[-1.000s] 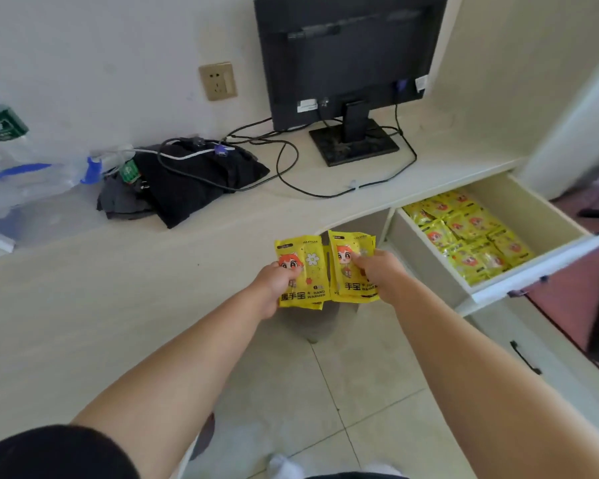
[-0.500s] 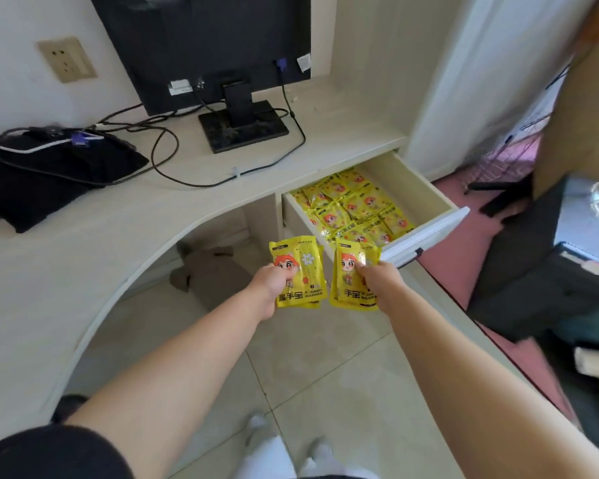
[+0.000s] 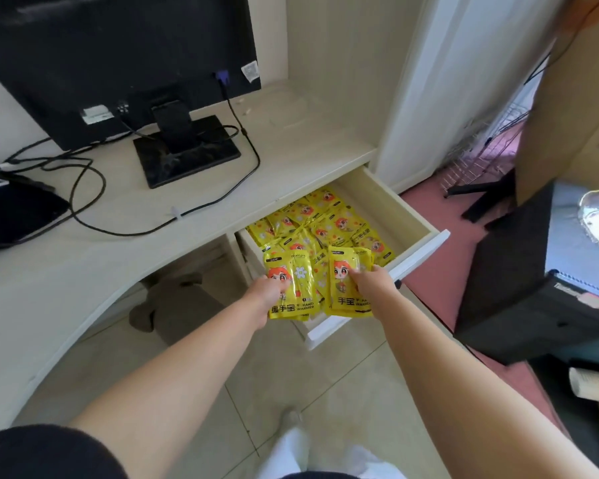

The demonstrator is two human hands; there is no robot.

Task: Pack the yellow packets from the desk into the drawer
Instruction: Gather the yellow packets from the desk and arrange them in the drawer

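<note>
My left hand [image 3: 268, 293] gripped the left bunch [image 3: 293, 288] of yellow hand-warmer packets, and my right hand [image 3: 372, 286] pinched the right bunch [image 3: 346, 281] the same way. I held the two bunches side by side, printed faces toward me and almost touching. They hung over the near end of the open drawer [image 3: 384, 202]. Just beyond my fingers, more yellow packets [image 3: 325, 219] lay flat and overlapping across the drawer's floor. Its white front panel ran beneath my right wrist and out to the right. The desk [image 3: 83, 264] spread away to the left of my left hand. The black monitor [image 3: 118, 63] stood well beyond it, and a cable [image 3: 222, 198] trailed across the top.
</note>
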